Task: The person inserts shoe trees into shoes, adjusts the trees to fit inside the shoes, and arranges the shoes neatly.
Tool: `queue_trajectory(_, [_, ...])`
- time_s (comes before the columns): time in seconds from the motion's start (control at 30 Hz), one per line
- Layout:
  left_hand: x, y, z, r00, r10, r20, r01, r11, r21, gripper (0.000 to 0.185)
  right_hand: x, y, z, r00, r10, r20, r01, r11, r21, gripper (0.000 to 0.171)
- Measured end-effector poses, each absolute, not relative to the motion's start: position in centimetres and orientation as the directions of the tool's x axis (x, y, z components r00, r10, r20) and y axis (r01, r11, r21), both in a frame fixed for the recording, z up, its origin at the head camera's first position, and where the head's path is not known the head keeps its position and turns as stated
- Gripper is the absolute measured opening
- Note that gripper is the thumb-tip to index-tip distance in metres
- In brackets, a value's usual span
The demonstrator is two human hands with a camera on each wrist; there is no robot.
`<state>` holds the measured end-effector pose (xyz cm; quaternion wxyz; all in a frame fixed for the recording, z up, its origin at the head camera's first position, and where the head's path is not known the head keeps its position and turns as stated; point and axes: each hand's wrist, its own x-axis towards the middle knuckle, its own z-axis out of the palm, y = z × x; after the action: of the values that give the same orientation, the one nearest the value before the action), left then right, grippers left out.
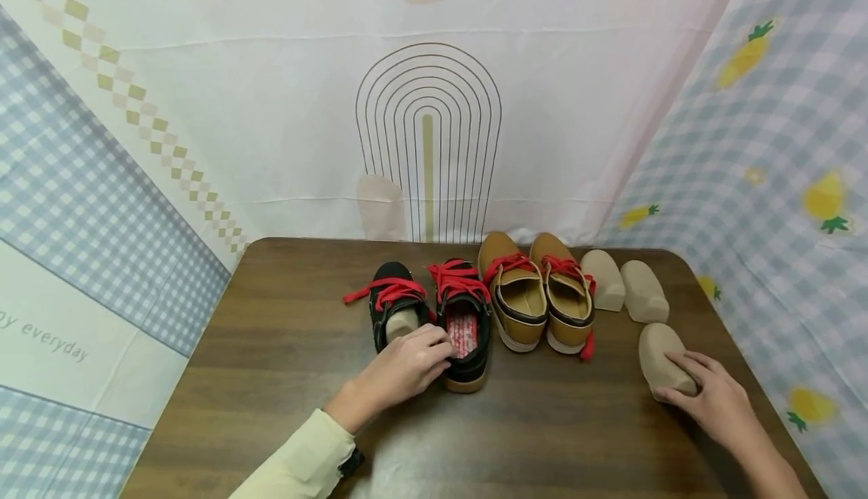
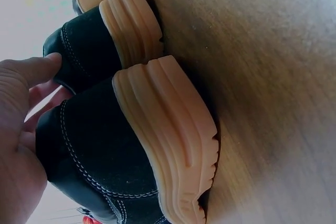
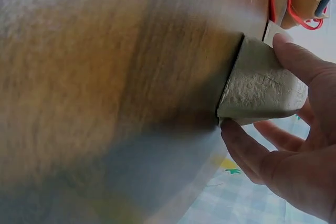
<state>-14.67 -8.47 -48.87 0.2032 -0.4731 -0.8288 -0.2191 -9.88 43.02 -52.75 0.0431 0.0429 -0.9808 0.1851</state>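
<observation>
Matt, slightly rough, paper-pulp-looking shoe inserts (image 3: 262,82); matt black shoes (image 2: 102,140) with smooth, rubbery-looking soles (image 2: 165,129); tan shoes (image 1: 514,293) with smooth, leather-like uppers; red laces (image 1: 463,282) of flat cloth; a wood-grain counter (image 1: 529,427) with a soft sheen; creased, matt cloth hangings (image 1: 291,130).

We see a left shoe pair (image 1: 447,310) and a right shoe pair (image 1: 551,310) on the surface (image 1: 542,439). First block (image 1: 401,323) sits in the left pair's left shoe (image 1: 378,320); second block (image 1: 603,280), then third block (image 1: 644,292), lie right of the right pair; fourth block (image 1: 656,356) before those.
</observation>
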Motion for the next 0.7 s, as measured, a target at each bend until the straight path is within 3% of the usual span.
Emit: queue_trajectory(0.7, [-15.12,-8.62,-48.78,-0.46,0.72,0.519,0.884,0.424,0.196,0.012,-9.66,42.17,-52.09,-0.998,-0.003,0.064,-0.028,0.919,-0.394,0.065])
